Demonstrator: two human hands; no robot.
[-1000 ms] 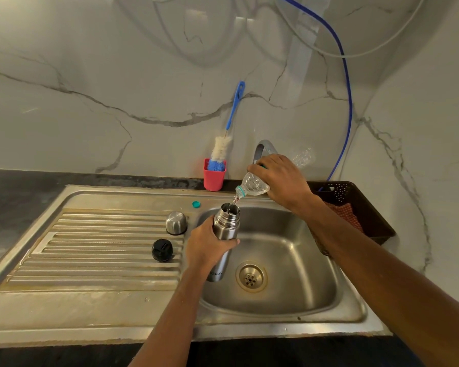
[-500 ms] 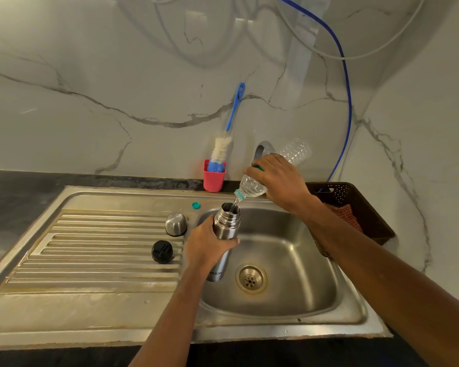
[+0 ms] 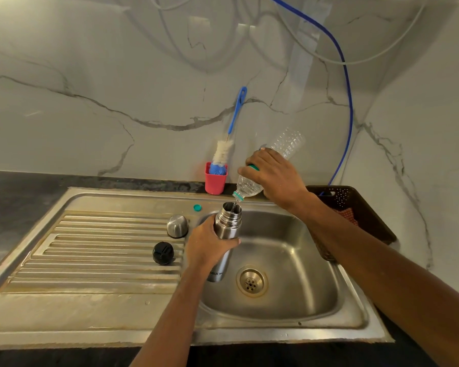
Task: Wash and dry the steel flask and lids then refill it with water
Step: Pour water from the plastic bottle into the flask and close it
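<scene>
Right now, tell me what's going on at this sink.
A person is refilling the steel flask: the left hand grips it over the sink, while the right hand tips a clear plastic bottle so water runs into its open mouth. The steel cap and black stopper sit on the drainboard, not yet fitted.

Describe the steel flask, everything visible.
The steel flask is a slim brushed-metal cylinder with a ridged neck and open mouth, no lid on. Dark lettering shows near its base. It is held nearly upright, slightly tilted, at the left side of the sink basin, left of the drain. The left hand grips its middle. A tilted clear plastic bottle in the right hand pours a thin stream into its mouth.
</scene>
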